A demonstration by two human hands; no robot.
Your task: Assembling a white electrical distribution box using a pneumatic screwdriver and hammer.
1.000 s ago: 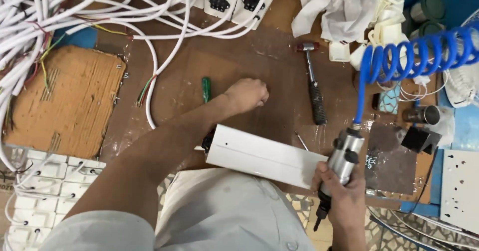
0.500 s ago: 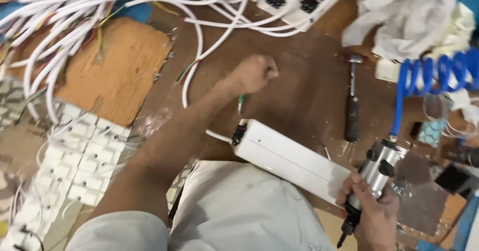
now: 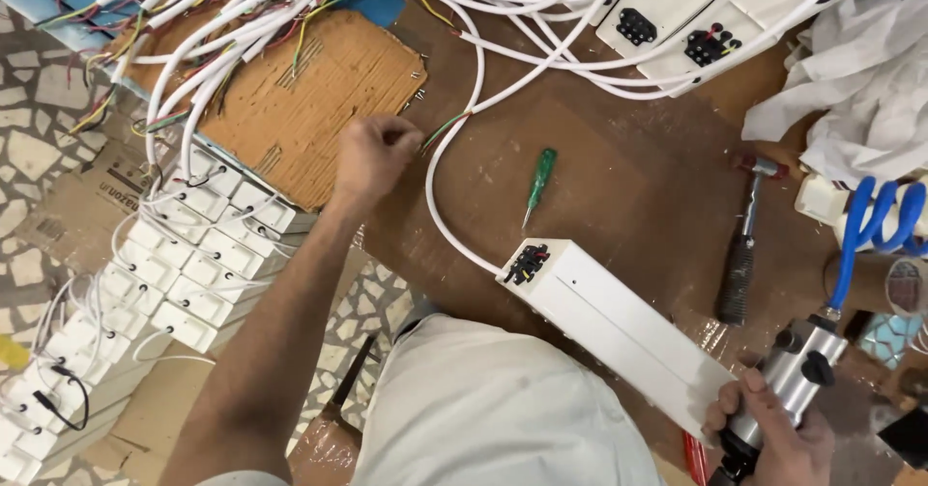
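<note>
A brown workbench (image 3: 628, 157) strewn with white cables was seen. The left hand (image 3: 372, 157), moved from mid-bench, was pinched on the cable end (image 3: 440, 133) by the cardboard (image 3: 309, 100). The right hand (image 3: 773, 438) was kept clenched around the pneumatic screwdriver (image 3: 788, 375) beside the white power strip (image 3: 619, 331).

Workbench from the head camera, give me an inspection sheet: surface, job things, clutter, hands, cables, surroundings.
Surface: brown worktop, scuffed; cardboard sheet at its left end.
Job's things: long white box with a black connector end; silver air tool.
Clutter: green screwdriver, hammer, white cloth.
Hands: left hand pinching at the cardboard edge; right hand gripping the air tool.
Cables: white cable bundle; one white cable into the box; blue coiled hose.
Surroundings: stacked white boxes at left, patterned floor.
</note>
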